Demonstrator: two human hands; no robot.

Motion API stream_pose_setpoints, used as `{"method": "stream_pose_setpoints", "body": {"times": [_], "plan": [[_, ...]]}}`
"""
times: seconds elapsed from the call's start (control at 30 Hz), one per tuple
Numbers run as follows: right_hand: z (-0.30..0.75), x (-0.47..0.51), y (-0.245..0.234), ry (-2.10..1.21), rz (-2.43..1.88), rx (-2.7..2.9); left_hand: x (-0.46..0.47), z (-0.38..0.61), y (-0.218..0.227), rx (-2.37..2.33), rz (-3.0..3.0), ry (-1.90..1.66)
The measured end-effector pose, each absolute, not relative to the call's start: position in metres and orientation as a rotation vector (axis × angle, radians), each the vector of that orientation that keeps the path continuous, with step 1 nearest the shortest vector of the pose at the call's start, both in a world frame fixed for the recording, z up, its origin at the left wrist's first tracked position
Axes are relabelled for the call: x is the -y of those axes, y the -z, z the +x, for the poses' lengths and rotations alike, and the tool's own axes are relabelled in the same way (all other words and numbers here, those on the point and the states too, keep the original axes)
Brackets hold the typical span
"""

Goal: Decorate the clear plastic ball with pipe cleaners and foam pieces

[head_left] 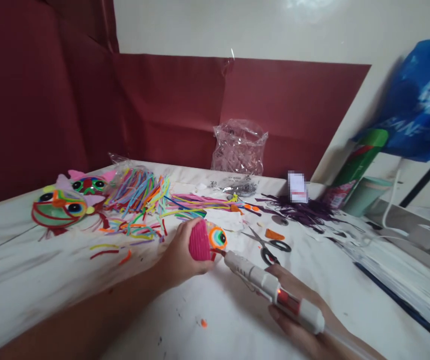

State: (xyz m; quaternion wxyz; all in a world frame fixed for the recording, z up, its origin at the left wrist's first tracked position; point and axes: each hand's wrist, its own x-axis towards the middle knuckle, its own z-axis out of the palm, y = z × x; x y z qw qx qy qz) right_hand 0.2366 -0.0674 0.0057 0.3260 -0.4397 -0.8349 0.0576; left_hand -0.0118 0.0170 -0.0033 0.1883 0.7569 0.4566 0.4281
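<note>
My left hand (180,252) is closed round a small craft piece (199,241) covered in rows of bright pink strips, with an orange-ringed eye (218,238) on its right side. In my right hand (299,295) is a white hot glue gun (256,275), a small orange light lit on its body. Its nozzle reaches the lower right edge of the craft piece, just under the eye; whether it touches cannot be told. Beyond the glue gun lie black-handled scissors (269,244) with their blades apart, beside an orange scrap (275,234).
Two decorated masks (59,207) lie at the left, near a heap of coloured pipe cleaners (135,187). Purple strips (297,209) are piled at the back right. A clear plastic bag (239,147) stands behind. A green cup (365,195) and a dark pen-like stick (398,300) are on the right.
</note>
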Motion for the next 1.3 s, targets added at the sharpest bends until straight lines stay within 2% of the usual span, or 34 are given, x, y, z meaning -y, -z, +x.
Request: {"method": "stream_pose_setpoints", "body": {"times": [0.23,0.53,1.3], "plan": [[0.227,0.055,0.011,-0.289,-1.196,2.330,-0.010,-0.004,0.002,-1.377,2.197,-1.270],[0.227,0.055,0.018,-0.153,-1.293,2.318,-0.008,-0.003,0.002,-1.409,2.168,-1.277],[0.228,0.058,0.020,-0.206,-1.244,2.217,-0.009,-0.003,0.002,-1.427,2.154,-1.257]]}}
